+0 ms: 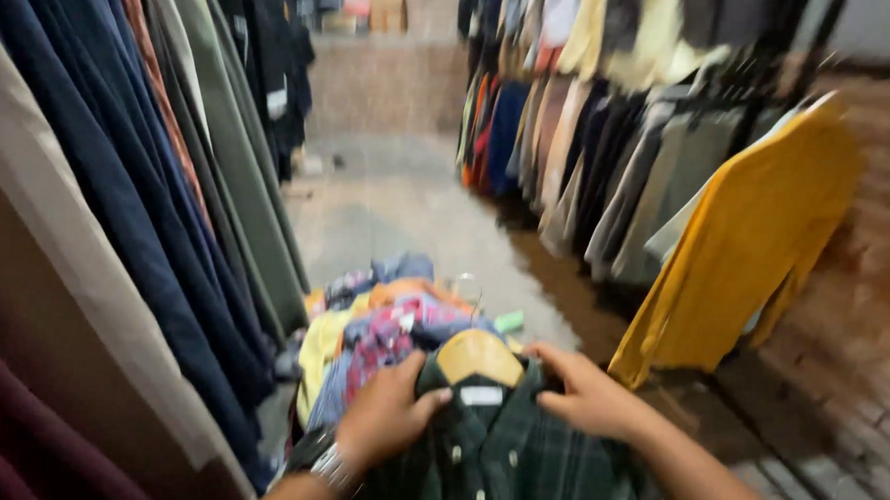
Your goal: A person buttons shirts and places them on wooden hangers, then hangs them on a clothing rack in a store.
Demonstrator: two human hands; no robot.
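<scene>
A dark green plaid shirt hangs on a wooden hanger right in front of me at the bottom middle. My left hand, with a metal watch at the wrist, grips the shirt's left shoulder by the collar. My right hand holds the right shoulder. The picture is blurred by motion.
A pile of mixed coloured shirts lies behind the hanger. Long dark and beige garments hang close on the left. A rack of shirts runs along the right, ending in a mustard yellow shirt. A grey floor aisle leads away.
</scene>
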